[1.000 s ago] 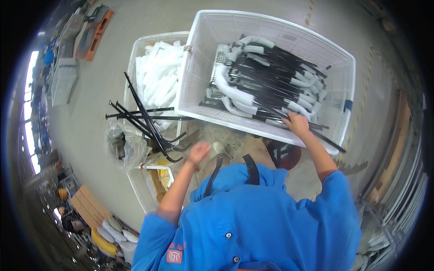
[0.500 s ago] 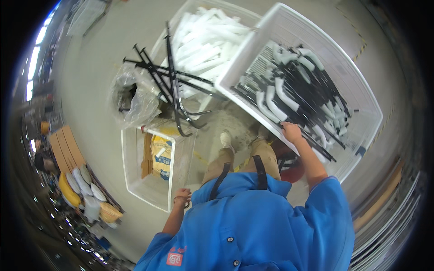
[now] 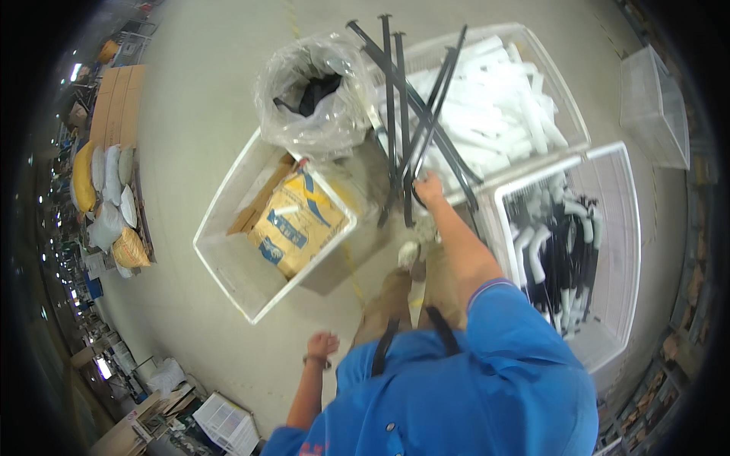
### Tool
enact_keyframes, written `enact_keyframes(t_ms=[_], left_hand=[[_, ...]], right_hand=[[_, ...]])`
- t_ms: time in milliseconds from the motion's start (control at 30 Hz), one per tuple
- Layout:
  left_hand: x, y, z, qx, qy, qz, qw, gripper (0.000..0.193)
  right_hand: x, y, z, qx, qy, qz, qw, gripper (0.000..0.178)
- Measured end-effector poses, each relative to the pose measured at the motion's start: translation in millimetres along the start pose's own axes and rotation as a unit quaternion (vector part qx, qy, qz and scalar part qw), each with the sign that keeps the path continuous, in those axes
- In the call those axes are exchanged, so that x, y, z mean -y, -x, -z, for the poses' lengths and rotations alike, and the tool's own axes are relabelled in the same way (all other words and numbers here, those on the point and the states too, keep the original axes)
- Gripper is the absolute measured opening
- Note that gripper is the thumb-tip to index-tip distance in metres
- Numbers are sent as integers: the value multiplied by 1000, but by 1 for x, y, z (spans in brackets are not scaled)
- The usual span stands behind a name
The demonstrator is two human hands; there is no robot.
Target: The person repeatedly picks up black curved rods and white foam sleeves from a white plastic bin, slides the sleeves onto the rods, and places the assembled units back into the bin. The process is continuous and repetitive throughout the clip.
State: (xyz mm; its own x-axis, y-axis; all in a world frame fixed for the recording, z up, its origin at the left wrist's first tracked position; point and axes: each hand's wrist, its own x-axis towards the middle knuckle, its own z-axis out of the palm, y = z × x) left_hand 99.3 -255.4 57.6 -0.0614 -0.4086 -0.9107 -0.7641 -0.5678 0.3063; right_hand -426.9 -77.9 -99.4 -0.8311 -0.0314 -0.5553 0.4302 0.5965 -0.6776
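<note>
My right hand (image 3: 430,188) reaches forward and is closed around the lower part of a black metal tube (image 3: 436,114). That tube stands among several other black tubes (image 3: 391,91), crossed over each other, with small flared tips at their upper ends. They lean by the corner of a white bin (image 3: 579,138) piled with white foam sleeves (image 3: 487,106). My left hand (image 3: 322,345) hangs low at my left side, its fingers loosely apart and nothing in them. A dark band circles that wrist.
At the right a white crate (image 3: 635,251) holds black tubes with white-wrapped ends. A clear plastic bag (image 3: 312,140) with black pieces inside stands front left. Nearer is a white bin (image 3: 220,262) containing a yellow and blue paper sack (image 3: 293,228). Sacks (image 3: 110,178) are stacked far left.
My right hand has left the tubes at the right crate's edge and moved left to the leaning black tubes, gripping one. My body and view have turned right; the left hand stays low.
</note>
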Motion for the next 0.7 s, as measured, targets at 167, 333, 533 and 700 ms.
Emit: enact_keyframes(t_ms=[167,333,533,700], left_hand=[[65,36,2,-74,55,98,991,30],[39,18,-11,43,-185,-4,982,37],[-82,0,-40,31,-82,-60,994,28],[-115,11,-54,38,-109,-110,987,22]], right_hand=[[-12,-56,-23,112,-322,-171,924,24],[-39,-39,35,9,-235,14,972,11],[-46,-10,-2,110,217,38,969,40],[-39,24,12,19,148,53,987,37]])
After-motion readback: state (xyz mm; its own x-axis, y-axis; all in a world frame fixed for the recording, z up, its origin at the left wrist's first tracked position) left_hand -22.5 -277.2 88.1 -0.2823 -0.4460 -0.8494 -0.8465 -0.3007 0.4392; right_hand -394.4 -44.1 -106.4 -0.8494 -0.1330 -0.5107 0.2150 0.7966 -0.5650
